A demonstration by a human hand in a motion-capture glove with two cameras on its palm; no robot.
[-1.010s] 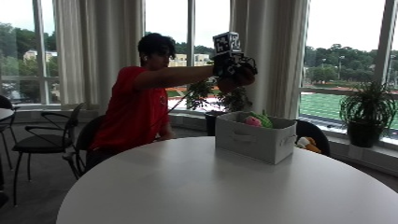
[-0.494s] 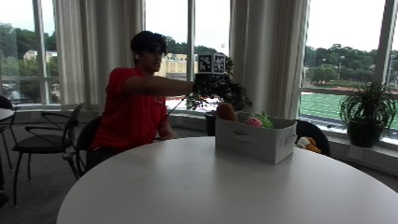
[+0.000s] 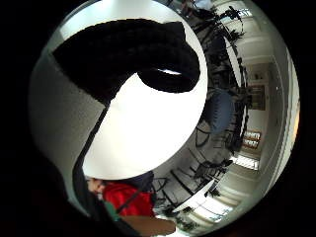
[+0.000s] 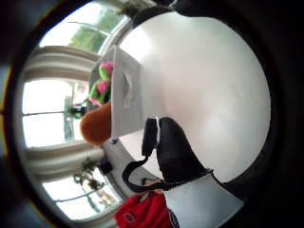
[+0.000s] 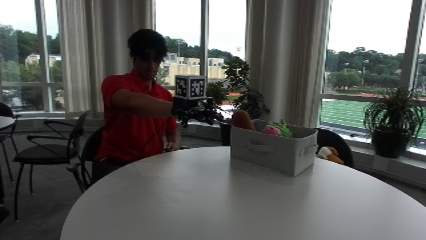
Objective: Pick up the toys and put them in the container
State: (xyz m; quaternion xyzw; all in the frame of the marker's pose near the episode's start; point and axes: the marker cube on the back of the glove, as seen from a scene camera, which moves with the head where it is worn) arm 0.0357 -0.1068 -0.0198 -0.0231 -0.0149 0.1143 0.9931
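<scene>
A white fabric container [image 5: 273, 150] stands on the round white table [image 5: 233, 200], toward its far side. An orange toy [image 5: 241, 120], a pink toy [image 5: 269, 131] and a green toy [image 5: 284, 129] stick out of its top. My gloved right hand [image 5: 196, 112] hangs in the air left of the container, at about its rim height, with relaxed fingers holding nothing. In the thumb side palm view the container [image 4: 126, 95] lies beside the hand, with the orange toy [image 4: 95, 126] and the pink and green toys [image 4: 102, 78] in it.
A small plush [image 5: 329, 154] lies on a dark chair behind the container. Black chairs [image 5: 46, 150] stand at the left. Potted plants [image 5: 393, 125] line the window sill. The person in a red shirt sits at the table's far left.
The hand was high over the container, let an orange toy go into it, and has since drawn back to the left and lower.
</scene>
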